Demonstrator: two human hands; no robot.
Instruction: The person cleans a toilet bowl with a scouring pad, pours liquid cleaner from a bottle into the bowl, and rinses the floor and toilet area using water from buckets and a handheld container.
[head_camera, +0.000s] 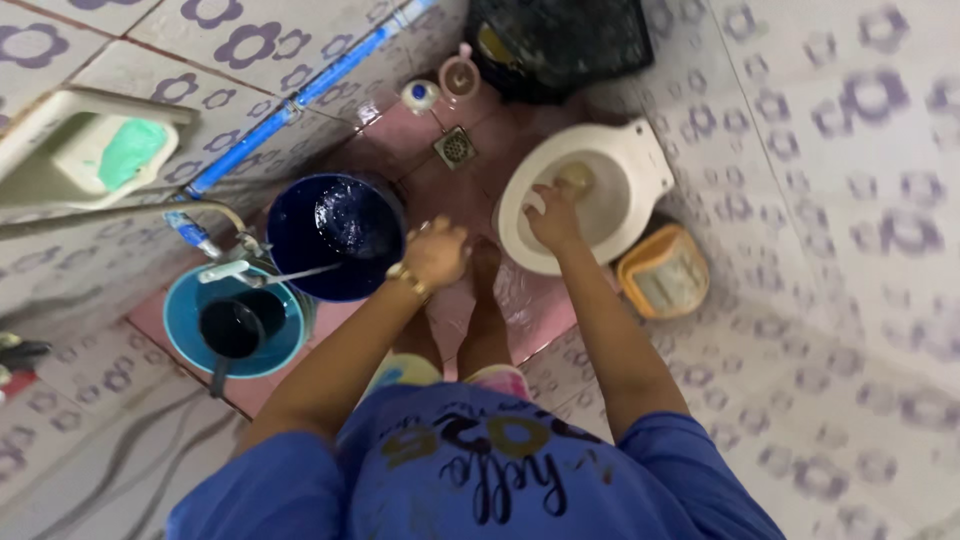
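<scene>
Toilet bowl (640, 170) is reached into by the right hand (553, 215); fingers are closed on a pale scrubbing pad (575, 178) inside, against the basin. Left hand (436, 252) is held loosely curled, gripping nothing, left of the bowl by the dark blue bucket (335, 235).

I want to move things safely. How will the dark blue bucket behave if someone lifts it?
The dark blue bucket shows glinting water inside, so it is probably heavy and may slosh. Its wall looks like stiff plastic. On the wet-looking pink floor it might slide when pushed.
</scene>
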